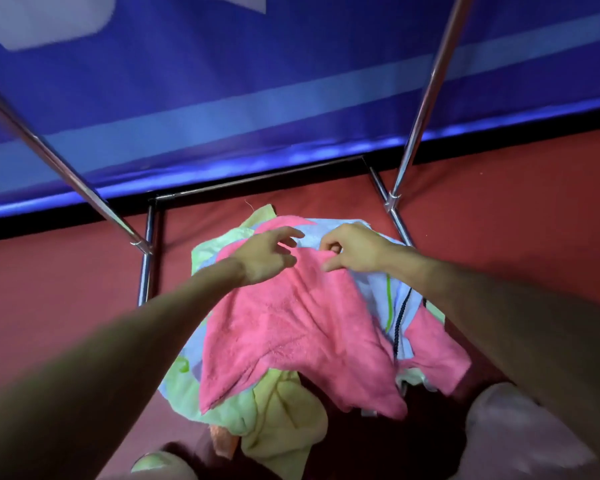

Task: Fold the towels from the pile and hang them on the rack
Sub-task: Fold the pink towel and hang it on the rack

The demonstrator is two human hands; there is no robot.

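While left hand (267, 256), fingers spread and holding nothing, hung over pink towel (291, 327), right hand (355, 251) pinched towel's upper edge. Pink towel topped pile (278, 410) of green, yellow, blue towels between chrome rack (426, 98) legs, on red floor (534, 220).

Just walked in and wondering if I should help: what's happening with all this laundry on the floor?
A person is reaching down into a pile of towels on the red floor, between the legs of a metal rack. The right hand pinches the top edge of the pink towel lying on top; the left hand hovers open beside it, fingers spread. The rack bars in view carry no towels.
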